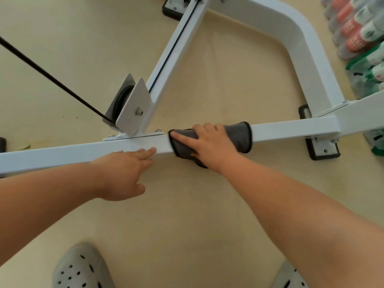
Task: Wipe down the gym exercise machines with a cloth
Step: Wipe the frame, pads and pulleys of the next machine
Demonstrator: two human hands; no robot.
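Note:
A white square steel bar (291, 129) of an exercise machine's base runs across the floor from left to right. A dark grey cloth (242, 136) is wrapped over the bar at its middle. My right hand (214, 142) presses down on the cloth, fingers spread, index finger pointing left. My left hand (122, 173) rests just left of the cloth with its fingertips touching the bar's near edge; it holds nothing.
A second white bar (176, 50) with a black cable runs away diagonally to a pulley bracket (133, 104). A curved white frame tube (301, 42) stands at the right, with black rubber feet (324, 150). Shrink-wrapped bottle packs (357, 34) lie far right. My grey clogs (81, 269) are on the beige floor.

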